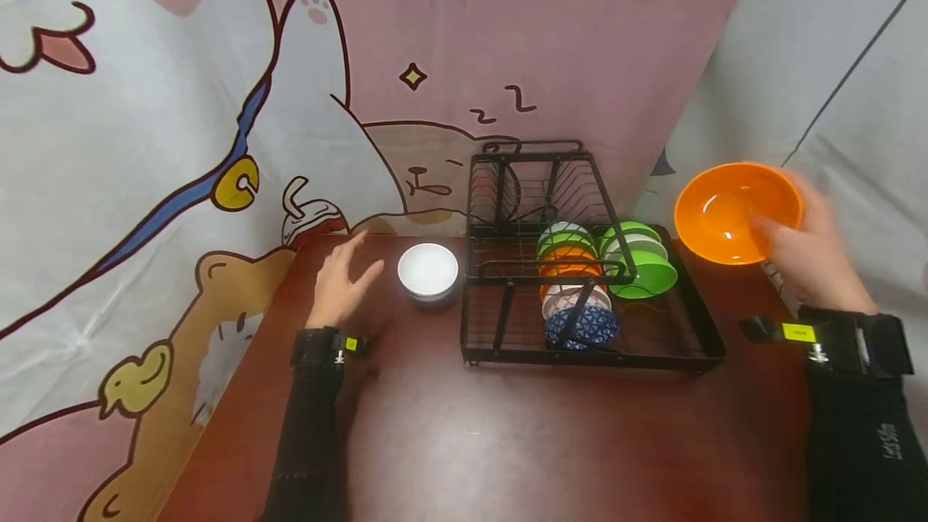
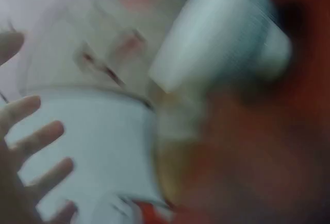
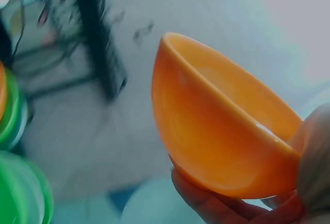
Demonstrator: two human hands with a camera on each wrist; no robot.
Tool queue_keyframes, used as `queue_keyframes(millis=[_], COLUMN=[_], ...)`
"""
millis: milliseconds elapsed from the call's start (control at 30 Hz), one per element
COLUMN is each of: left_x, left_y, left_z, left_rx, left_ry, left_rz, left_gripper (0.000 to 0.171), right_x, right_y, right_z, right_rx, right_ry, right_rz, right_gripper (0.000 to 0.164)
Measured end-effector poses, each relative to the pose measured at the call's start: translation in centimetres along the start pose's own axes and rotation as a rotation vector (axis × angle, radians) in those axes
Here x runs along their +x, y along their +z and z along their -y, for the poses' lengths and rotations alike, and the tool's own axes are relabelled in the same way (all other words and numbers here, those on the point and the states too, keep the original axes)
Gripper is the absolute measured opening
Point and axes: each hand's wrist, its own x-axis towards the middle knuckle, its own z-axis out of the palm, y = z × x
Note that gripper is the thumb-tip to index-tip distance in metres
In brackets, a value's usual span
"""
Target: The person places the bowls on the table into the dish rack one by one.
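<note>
My right hand (image 1: pixel 815 244) grips an orange bowl (image 1: pixel 714 216) by its rim, thumb inside and fingers beneath, to the right of the dish rack. In the right wrist view the orange bowl (image 3: pixel 221 131) is tilted, its outer wall facing the camera. On the left, my left hand (image 1: pixel 341 284) holds nothing, its fingers spread apart beside a white bowl (image 1: pixel 428 268) on the table. The left wrist view is blurred; it shows the left fingers (image 2: pixel 44 136) apart from the white bowl (image 2: pixel 206 33).
A black two-tier dish rack (image 1: pixel 594 357) stands on the brown table (image 1: pixel 464 441). Several bowls lean in its lower tier: a green bowl (image 1: pixel 644 274), orange ones and a blue patterned bowl (image 1: pixel 582 327). A cartoon-print cloth (image 1: pixel 580 39) hangs behind the table.
</note>
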Motion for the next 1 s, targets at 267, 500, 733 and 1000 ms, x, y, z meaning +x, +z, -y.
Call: queue_keyframes(millis=[267,500,733,1000], left_x=[-3.2,-3.5,-3.4,-3.6], left_y=[2.1,2.5,2.8,3.3], left_z=[6.6,6.5,6.8,6.8], left_rx=[-0.04,0.046,0.082,0.087], left_ry=[-0.198,-0.185,-0.175,-0.183], left_rz=[0.308,0.311,0.298,0.302], left_gripper=[0.089,0.083,0.081,0.08], right_x=[-0.8,-1.7,-1.6,0.4], right_y=[0.1,3.7,7.2,9.1], right_z=[-5.7,-6.9,-7.2,-8.9], right_rx=[-0.127,-0.377,-0.777,-1.035], right_ry=[0.062,-0.23,-0.697,-0.816], right_rz=[-0.001,0.048,0.262,0.466], right_gripper=[0.058,0.074,0.084,0.055])
